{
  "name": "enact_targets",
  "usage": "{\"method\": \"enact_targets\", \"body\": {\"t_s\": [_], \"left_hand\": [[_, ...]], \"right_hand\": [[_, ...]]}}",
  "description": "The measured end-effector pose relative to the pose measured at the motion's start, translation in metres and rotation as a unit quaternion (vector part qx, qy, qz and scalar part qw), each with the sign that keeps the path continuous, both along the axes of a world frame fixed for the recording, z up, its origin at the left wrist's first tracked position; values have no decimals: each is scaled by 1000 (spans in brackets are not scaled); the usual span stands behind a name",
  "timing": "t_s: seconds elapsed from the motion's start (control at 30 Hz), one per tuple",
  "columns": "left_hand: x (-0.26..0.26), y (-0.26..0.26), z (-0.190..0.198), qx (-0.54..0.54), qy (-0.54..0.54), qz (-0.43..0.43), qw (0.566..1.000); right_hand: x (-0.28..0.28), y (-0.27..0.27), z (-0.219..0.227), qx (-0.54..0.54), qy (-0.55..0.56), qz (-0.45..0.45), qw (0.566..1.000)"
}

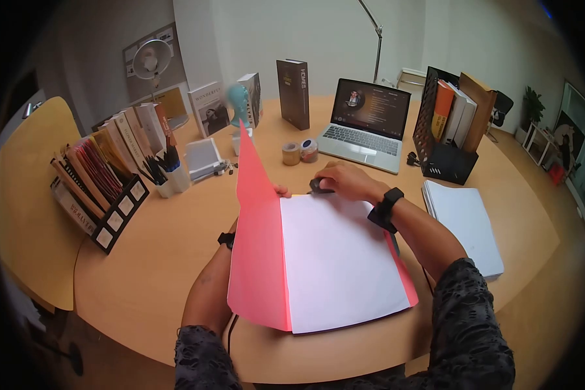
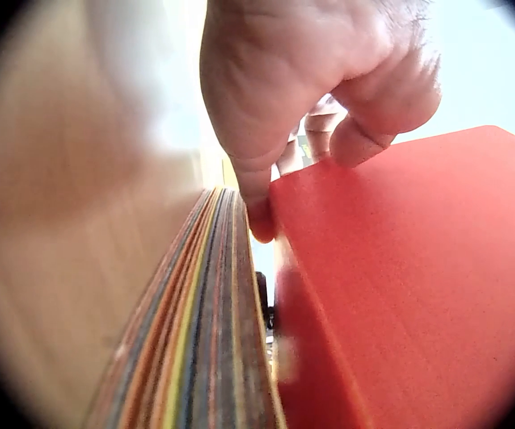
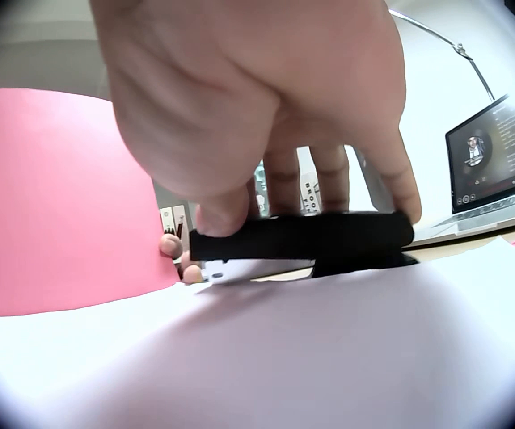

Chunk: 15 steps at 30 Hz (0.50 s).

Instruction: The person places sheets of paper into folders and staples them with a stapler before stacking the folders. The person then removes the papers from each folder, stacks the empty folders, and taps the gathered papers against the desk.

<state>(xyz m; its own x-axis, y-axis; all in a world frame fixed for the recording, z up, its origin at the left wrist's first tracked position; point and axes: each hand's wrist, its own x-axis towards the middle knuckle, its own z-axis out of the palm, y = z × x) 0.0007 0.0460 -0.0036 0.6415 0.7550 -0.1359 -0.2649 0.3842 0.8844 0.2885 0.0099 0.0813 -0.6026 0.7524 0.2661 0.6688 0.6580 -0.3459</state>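
An opened pink folder (image 1: 257, 247) with white paper (image 1: 341, 260) on its right side lies on the desk, its left cover raised. Behind that cover, my left hand (image 1: 281, 190) shows only fingertips; in the left wrist view the hand (image 2: 311, 80) grips the folder's far edge near the fold, beside a stack with multicoloured edges (image 2: 199, 313) and the red-looking cover (image 2: 418, 268). My right hand (image 1: 351, 182) holds a black device (image 1: 320, 186) at the paper's far edge. In the right wrist view, thumb and fingers of the hand (image 3: 266, 107) grip this black device (image 3: 302, 237) from above.
Beyond the folder stand a laptop (image 1: 364, 133), tape rolls (image 1: 291, 154) and a dark book (image 1: 294, 94). At left are a pen holder (image 1: 172, 179) and a book rack (image 1: 120, 211). At right are a paper stack (image 1: 465, 224) and a black file holder (image 1: 445, 166).
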Motion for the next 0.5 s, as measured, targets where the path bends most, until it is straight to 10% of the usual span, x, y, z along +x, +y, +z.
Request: {"method": "enact_targets", "body": {"t_s": [0.2,0.5], "left_hand": [[5,10,-21,29,14,96,995],[24,-54,32,26,-44,215,975]], "right_hand": [[44,37,-23,65,-31,-266,961],[96,-17,0,10,242,-334,911]]}}
